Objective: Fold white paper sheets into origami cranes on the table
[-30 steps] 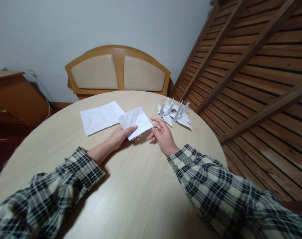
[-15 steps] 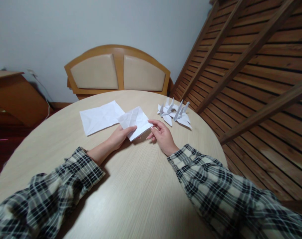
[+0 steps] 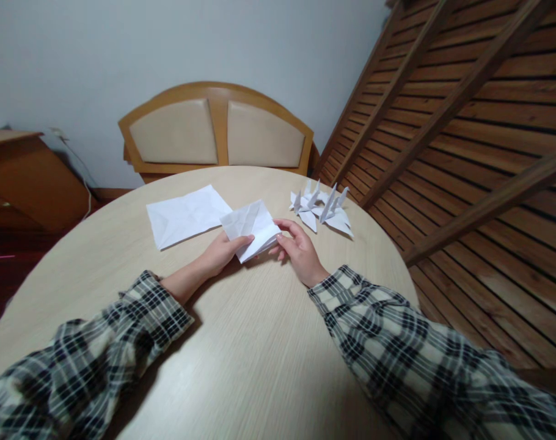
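Note:
A folded white sheet of paper [image 3: 255, 223], roughly square with creases and layered edges, is held up over the table between both hands. My left hand [image 3: 223, 250] grips its lower left side, thumb on top and fingers underneath, mostly hidden. At the right corner my right hand [image 3: 299, 247] pinches the paper's layers between thumb and index finger, the other fingers curled below. Behind the left hand lies a larger creased white sheet [image 3: 186, 217], flat on the table. Several folded paper cranes [image 3: 326, 211] stand grouped beyond the right hand.
The round pale wooden table [image 3: 255, 348] fills the foreground. Past its far edge stands a wooden headboard [image 3: 220, 131] with two cream panels. A slatted wooden partition [image 3: 465, 153] slants along the right, and a brown cabinet [image 3: 30, 177] is at the left.
The folded paper has shifted slightly right and toward me and tilted. Its lower right layers now show parted near the right fingers. Both hands keep their hold, barely moved.

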Available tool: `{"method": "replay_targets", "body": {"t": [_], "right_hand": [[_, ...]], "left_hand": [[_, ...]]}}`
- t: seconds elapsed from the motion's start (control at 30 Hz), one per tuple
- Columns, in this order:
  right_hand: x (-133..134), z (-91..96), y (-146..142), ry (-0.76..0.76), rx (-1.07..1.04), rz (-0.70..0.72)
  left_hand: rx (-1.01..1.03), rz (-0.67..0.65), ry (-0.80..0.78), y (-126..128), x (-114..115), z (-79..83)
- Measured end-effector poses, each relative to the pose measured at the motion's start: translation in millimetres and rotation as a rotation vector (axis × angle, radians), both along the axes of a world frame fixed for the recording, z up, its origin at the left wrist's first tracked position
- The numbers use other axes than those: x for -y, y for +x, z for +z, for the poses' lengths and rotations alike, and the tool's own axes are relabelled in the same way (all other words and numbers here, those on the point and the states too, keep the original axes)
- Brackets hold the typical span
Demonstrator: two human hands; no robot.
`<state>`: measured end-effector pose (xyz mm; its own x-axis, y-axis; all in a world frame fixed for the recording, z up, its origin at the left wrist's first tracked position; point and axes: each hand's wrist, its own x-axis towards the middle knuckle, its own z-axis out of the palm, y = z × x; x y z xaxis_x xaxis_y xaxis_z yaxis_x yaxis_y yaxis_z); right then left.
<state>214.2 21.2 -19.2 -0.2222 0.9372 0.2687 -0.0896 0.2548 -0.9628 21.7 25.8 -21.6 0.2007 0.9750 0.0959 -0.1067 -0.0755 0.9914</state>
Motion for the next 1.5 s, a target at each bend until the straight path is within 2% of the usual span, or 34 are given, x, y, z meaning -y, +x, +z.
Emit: {"method": "replay_targets", "body": {"t": [0.27, 0.4, 0.63, 0.97, 1.27, 1.5], "right_hand": [[-3.1, -3.2, 1.2, 0.150, 0.117, -0.195], [-2.9, -1.1, 0.5, 0.154, 0.128, -0.160], [-1.8, 1.6, 0.6, 0.140, 0.061, -0.123], [-2.0, -0.8, -1.8, 0.086, -0.020, -0.088], [1.5, 0.8, -0.4, 0.185, 0.140, -0.088], [4.2, 1.6, -0.9, 0.197, 0.174, -0.081]], "left_hand": [[-0.261, 0.022, 0.042, -0.6, 3.5, 7.4], [-0.355, 0.011, 0.073, -1.3, 3.6, 7.0], [-0.406, 0.008, 0.111, -1.9, 3.4, 7.6], [-0.431, 0.015, 0.121, -2.1, 0.5, 5.4], [-0.331, 0.017, 0.083, 0.4, 6.3, 11.9], [-0.289, -0.062, 0.117, 2.8, 6.4, 11.4]]}}
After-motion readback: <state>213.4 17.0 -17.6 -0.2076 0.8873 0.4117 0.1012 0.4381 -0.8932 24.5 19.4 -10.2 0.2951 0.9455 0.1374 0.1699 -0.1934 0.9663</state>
